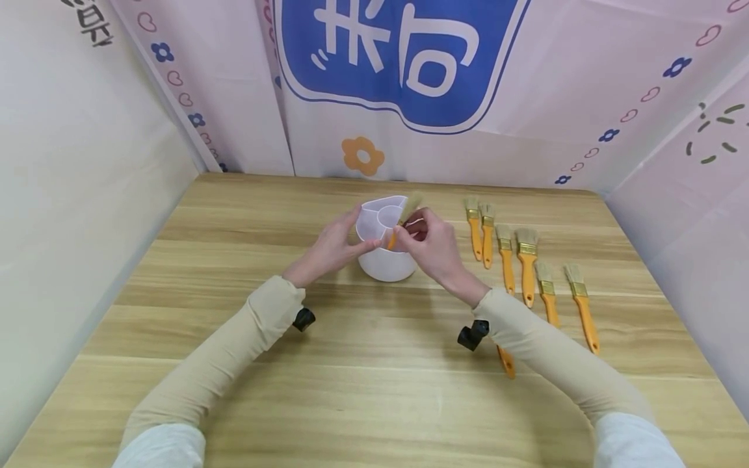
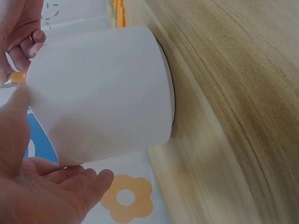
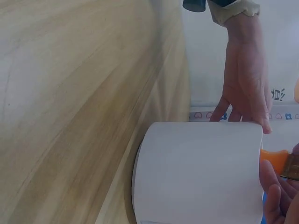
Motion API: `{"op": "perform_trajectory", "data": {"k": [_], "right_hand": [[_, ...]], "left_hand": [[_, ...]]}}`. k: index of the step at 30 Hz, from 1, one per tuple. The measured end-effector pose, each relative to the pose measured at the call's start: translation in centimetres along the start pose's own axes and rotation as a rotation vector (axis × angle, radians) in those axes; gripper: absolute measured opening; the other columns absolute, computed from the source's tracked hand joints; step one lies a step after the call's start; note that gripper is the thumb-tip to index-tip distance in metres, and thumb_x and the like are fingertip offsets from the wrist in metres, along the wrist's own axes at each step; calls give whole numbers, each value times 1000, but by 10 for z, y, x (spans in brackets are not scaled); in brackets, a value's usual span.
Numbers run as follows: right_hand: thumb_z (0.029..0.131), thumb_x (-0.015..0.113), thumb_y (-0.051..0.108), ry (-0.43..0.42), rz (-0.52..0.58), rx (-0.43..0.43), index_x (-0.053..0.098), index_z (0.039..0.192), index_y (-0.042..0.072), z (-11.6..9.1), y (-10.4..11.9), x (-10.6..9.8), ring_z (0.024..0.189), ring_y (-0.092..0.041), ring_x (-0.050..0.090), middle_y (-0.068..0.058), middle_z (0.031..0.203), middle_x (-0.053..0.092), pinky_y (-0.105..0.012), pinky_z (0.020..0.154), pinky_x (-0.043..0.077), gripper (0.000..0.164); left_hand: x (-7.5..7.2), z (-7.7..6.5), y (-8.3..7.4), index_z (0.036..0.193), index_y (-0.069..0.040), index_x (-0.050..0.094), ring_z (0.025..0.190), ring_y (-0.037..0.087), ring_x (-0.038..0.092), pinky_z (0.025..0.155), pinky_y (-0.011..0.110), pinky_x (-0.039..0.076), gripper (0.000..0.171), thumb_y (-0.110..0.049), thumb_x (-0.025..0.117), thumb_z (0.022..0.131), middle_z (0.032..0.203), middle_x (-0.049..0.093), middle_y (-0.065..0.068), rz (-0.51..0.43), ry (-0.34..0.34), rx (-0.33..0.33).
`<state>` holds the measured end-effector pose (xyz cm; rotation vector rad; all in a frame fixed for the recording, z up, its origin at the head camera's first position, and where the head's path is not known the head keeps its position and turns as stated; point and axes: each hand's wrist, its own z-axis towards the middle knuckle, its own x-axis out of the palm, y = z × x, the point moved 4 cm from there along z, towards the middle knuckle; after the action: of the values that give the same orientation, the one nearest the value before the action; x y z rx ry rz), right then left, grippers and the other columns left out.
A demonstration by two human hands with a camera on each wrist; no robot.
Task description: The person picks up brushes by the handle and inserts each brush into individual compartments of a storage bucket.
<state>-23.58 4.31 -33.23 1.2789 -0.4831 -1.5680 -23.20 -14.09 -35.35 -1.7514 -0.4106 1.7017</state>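
A white divided pen holder (image 1: 387, 268) stands upright on the table, with its compartments open at the top. My left hand (image 1: 333, 246) holds it from the left, the thumb at the near rim and the fingers along the side. In my right hand (image 1: 432, 246), thumb and fingers pinch a paintbrush (image 1: 411, 205) over the right part of the rim. Its bristles point up and its orange handle (image 3: 273, 159) slants down into the mouth of the holder. The holder's wall hides the handle's lower end in the right wrist view.
Several orange-handled paintbrushes (image 1: 528, 270) lie on the wooden table (image 1: 351, 390) to the right, bristles pointing away. My right forearm partly covers one brush (image 1: 506, 363). Printed cloth (image 1: 497, 156) hangs behind the table.
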Motion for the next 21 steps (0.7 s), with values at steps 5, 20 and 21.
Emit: {"op": "perform_trajectory", "data": {"k": [5, 20, 21], "right_hand": [[86, 66, 20, 20, -20, 4, 59, 99, -1, 0, 2, 2, 74, -22, 67, -16, 90, 70, -24, 62, 55, 26], [87, 63, 27, 66, -171, -8, 60, 99, 4, 0, 1, 12, 73, -18, 64, -10, 89, 71, -23, 61, 50, 26], [87, 63, 28, 69, -182, -4, 60, 99, 4, 0, 1, 12, 73, -18, 65, -10, 89, 71, -24, 61, 51, 27]], "left_hand": [[0, 0, 0, 148, 0, 17, 141, 34, 27, 114, 48, 29, 87, -43, 62, 88, 153, 23, 20, -7, 5, 3], [1, -2, 1, 149, -1, 15, 142, 34, 25, 115, 48, 28, 85, -43, 59, 89, 155, 20, 19, -3, 12, 9], [0, -2, 1, 149, -1, 15, 142, 34, 25, 115, 48, 28, 85, -43, 59, 89, 154, 20, 19, -2, 10, 11]]}}
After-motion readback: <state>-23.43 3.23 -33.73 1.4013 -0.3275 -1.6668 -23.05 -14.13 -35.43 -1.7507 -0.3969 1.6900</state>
